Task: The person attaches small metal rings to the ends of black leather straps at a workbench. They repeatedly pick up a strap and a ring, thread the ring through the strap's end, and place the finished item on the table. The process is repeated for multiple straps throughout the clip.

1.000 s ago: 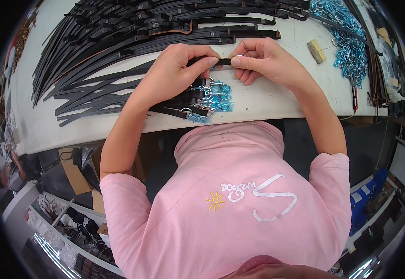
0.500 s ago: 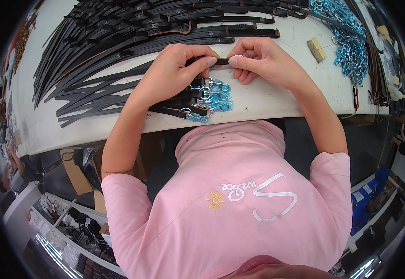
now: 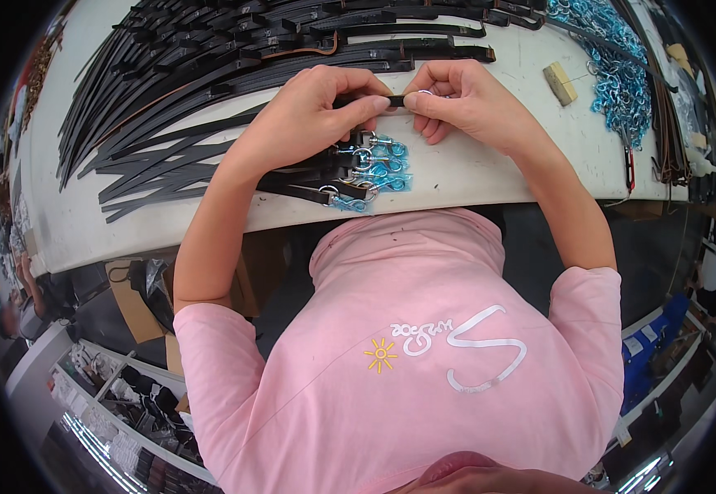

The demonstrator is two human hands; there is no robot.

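Observation:
Between my two hands, above the white table, a black strap (image 3: 397, 101) is stretched out. My left hand (image 3: 321, 105) pinches it between thumb and fingers. From the other side, my right hand (image 3: 453, 100) grips the strap's end, where part of a metal ring shows at the fingertips. Just below my left hand lie finished-looking straps with metal snap hooks (image 3: 378, 169) wrapped in blue plastic, their black tails (image 3: 156, 177) fanning out to the left. My fingers hide most of the strap's end.
A thick pile of black straps (image 3: 234, 41) covers the far left of the table (image 3: 473, 177). At the far right lies a heap of blue-wrapped snap hooks (image 3: 621, 90). Nearby are a yellowish block (image 3: 560, 84), a red-handled tool (image 3: 629, 169) and hanging brown straps (image 3: 671, 160).
Both hands have risen slightly away from me and come a little closer together on the strap. They keep their pinch on it.

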